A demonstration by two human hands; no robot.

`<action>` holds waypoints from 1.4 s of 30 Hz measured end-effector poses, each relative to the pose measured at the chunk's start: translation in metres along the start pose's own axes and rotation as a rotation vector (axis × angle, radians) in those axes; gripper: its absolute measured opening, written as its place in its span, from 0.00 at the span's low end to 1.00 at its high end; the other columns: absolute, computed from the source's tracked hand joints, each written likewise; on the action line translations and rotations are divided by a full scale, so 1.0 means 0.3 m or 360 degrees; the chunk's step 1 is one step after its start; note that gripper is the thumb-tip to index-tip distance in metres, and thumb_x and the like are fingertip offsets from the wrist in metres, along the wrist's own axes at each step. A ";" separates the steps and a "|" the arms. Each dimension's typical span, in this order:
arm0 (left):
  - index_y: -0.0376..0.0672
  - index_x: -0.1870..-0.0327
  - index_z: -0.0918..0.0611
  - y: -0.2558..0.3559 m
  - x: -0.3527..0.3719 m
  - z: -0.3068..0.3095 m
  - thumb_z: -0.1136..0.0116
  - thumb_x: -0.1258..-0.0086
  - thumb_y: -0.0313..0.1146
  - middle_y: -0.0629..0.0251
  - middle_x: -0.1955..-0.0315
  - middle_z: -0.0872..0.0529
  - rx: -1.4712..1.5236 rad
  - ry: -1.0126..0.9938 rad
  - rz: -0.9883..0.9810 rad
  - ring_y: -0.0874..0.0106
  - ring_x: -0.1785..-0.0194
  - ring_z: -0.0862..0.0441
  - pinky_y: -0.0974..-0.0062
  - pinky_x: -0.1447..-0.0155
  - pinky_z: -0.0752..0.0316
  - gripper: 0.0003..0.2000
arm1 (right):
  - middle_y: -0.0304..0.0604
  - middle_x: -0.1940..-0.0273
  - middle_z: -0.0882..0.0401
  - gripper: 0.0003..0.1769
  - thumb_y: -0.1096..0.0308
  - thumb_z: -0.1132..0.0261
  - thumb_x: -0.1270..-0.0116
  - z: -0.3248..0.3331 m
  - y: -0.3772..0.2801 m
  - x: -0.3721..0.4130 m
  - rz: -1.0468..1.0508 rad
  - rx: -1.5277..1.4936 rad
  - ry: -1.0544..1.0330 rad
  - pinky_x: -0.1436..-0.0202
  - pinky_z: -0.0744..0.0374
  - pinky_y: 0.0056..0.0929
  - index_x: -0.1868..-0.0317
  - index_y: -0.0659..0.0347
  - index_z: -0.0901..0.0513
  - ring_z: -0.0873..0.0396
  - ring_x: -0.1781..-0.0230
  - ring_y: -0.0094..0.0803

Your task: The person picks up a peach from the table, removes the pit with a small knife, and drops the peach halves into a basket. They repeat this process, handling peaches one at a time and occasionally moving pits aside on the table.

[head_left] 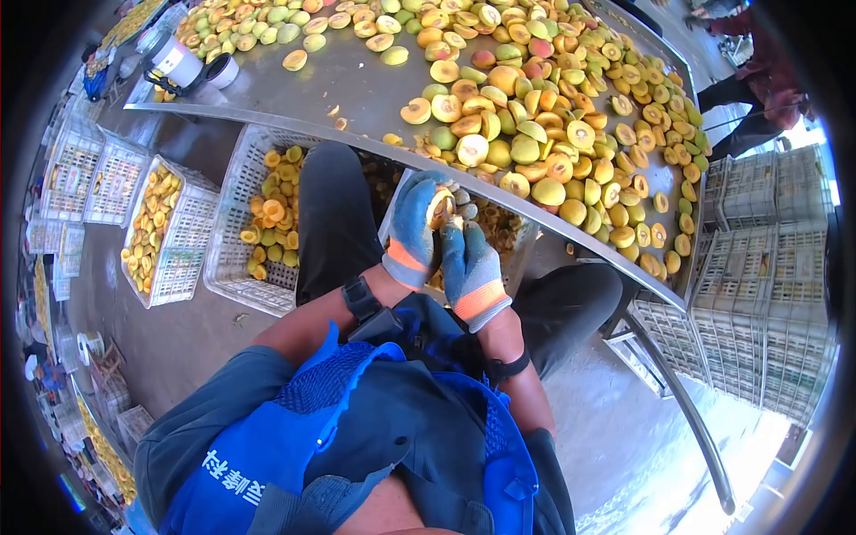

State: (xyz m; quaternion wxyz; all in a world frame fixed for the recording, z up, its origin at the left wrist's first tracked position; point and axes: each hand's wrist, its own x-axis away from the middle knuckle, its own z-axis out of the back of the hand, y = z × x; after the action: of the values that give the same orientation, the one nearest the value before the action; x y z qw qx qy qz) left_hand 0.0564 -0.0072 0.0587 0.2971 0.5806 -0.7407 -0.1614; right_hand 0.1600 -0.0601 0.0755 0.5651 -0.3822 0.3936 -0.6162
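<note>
your two gloved hands meet on one split fruit (440, 208): left hand (414, 234) cups it, right hand (472, 270) pinches its edge, beside one table (357, 85)

1. Metal table (357, 85): bare sheet top, runs diagonally across the upper view; tube leg (691, 428) slants down to the floor at right.
2. Floor (615, 446): grey concrete, bright sunlit patch at lower right.
3. White plastic crates (767, 303): stacked in tall columns, right side.
4. Low crates (85, 174): set in rows on the floor, left side.
5. Light: strong daylight; shade under the table.
</note>
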 end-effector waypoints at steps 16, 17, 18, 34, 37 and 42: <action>0.39 0.54 0.22 0.016 -0.009 0.062 0.49 0.21 0.37 0.59 0.62 0.17 -0.0809 -0.0442 -0.0231 0.70 0.58 0.16 0.69 0.52 0.16 0.10 | 0.43 0.75 0.19 0.19 0.59 0.45 0.17 0.016 0.078 0.000 -0.0092 -0.0418 -0.0369 0.75 0.25 0.29 0.46 0.69 0.20 0.20 0.77 0.31; 0.38 0.54 0.22 0.027 -0.015 0.072 0.48 0.22 0.38 0.59 0.64 0.17 -0.0977 -0.0551 -0.0277 0.69 0.59 0.16 0.69 0.53 0.16 0.11 | 0.39 0.76 0.22 0.19 0.57 0.46 0.17 0.034 0.074 0.002 -0.0293 -0.0575 -0.0490 0.77 0.29 0.26 0.49 0.67 0.20 0.24 0.80 0.27; 0.37 0.55 0.22 0.039 -0.020 0.079 0.48 0.22 0.38 0.58 0.65 0.16 -0.1139 -0.0659 -0.0335 0.69 0.60 0.15 0.69 0.54 0.16 0.12 | 0.36 0.78 0.25 0.20 0.55 0.46 0.16 0.069 0.026 0.001 -0.0495 -0.0732 -0.0612 0.79 0.33 0.23 0.51 0.65 0.20 0.29 0.82 0.22; 0.41 0.64 0.21 0.002 -0.009 0.029 0.44 0.22 0.53 0.59 0.70 0.18 -0.0251 0.0196 0.0218 0.66 0.67 0.17 0.68 0.64 0.17 0.21 | 0.30 0.80 0.30 0.24 0.47 0.47 0.17 0.065 0.035 0.006 -0.0586 -0.0723 -0.0775 0.84 0.40 0.20 0.60 0.60 0.20 0.38 0.87 0.18; 0.42 0.64 0.21 -0.007 0.003 0.061 0.44 0.21 0.54 0.59 0.70 0.18 -0.0343 0.0071 0.0138 0.66 0.68 0.17 0.68 0.64 0.18 0.21 | 0.29 0.80 0.30 0.24 0.47 0.47 0.17 0.072 0.039 0.007 -0.0715 -0.0836 -0.0879 0.83 0.40 0.19 0.60 0.59 0.20 0.38 0.86 0.17; 0.42 0.64 0.21 0.001 0.017 0.060 0.46 0.20 0.54 0.58 0.69 0.18 -0.0299 -0.0075 0.0214 0.66 0.68 0.18 0.67 0.63 0.19 0.21 | 0.28 0.80 0.32 0.24 0.46 0.48 0.17 0.092 0.033 0.021 -0.1019 -0.1336 -0.1037 0.84 0.42 0.17 0.61 0.58 0.20 0.39 0.86 0.16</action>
State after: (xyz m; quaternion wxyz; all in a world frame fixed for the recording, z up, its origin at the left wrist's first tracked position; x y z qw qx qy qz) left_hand 0.0440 -0.0139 0.0462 0.3428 0.4952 -0.7664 -0.2235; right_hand 0.1889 -0.0683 0.0775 0.2447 -0.8394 0.2755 -0.3994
